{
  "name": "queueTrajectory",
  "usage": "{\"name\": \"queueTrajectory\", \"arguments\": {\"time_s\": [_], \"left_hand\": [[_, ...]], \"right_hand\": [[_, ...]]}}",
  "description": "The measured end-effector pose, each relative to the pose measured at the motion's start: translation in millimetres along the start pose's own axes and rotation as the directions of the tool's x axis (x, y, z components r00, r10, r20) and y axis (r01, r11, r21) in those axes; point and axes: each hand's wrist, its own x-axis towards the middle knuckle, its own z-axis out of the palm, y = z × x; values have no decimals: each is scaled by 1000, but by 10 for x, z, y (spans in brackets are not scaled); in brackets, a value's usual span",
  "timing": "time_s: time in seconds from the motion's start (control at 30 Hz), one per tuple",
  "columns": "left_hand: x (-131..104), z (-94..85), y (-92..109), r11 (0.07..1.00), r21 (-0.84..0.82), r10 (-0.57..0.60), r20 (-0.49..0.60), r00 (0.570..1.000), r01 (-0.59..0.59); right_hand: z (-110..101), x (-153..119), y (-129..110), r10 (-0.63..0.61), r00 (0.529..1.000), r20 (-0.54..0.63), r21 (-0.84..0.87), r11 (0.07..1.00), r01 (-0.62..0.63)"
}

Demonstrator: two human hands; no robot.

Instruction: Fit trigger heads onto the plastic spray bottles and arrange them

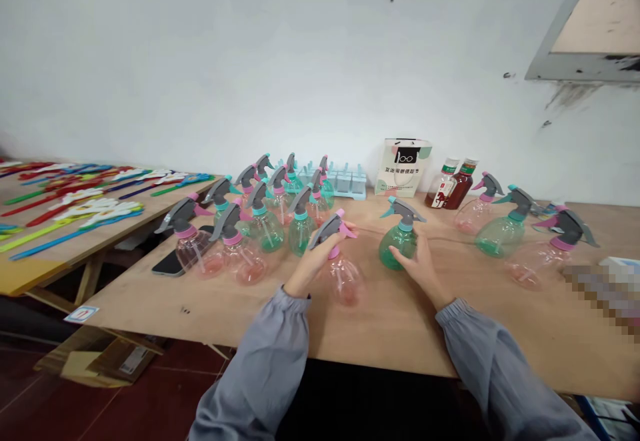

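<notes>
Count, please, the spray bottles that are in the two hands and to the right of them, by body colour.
Pink: 3 (pink spray bottle in left hand; two pink bottles farther right)
Green: 2 (green spray bottle in right hand; another green bottle farther right)
Total: 5

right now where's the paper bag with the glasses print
In the head view, the paper bag stands right of center at the back of the table, with a light blue rack on its left and two bottles on its right.
</notes>
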Motion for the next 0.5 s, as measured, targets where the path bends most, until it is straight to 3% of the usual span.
{"name": "queueTrajectory", "arguments": {"time_s": [0.07,0.13,0.2,0.27,0.33,0.5], "left_hand": [[-102,-145,104,996,85,30,-115,993,-20],[-206,-304,207,980,200,38,-279,960,19],[-277,-444,286,937,346,113,-430,896,48],[-297,-544,319,884,465,227,-509,830,44],[-272,-596,304,842,538,314,-522,793,20],[-151,-573,174,743,666,471,-449,760,-66]], "right_hand": [[-5,9,-26,-8,1000,3,1,1000,8],[-7,16,-49,-11,1000,7,3,1000,11],[-3,18,-58,-15,1000,3,4,1000,15],[5,15,-52,-19,1000,-6,2,1000,19],[13,11,-39,-18,1000,-15,-4,1000,18],[20,1,-20,-21,1000,-11,-15,1000,20]]}}
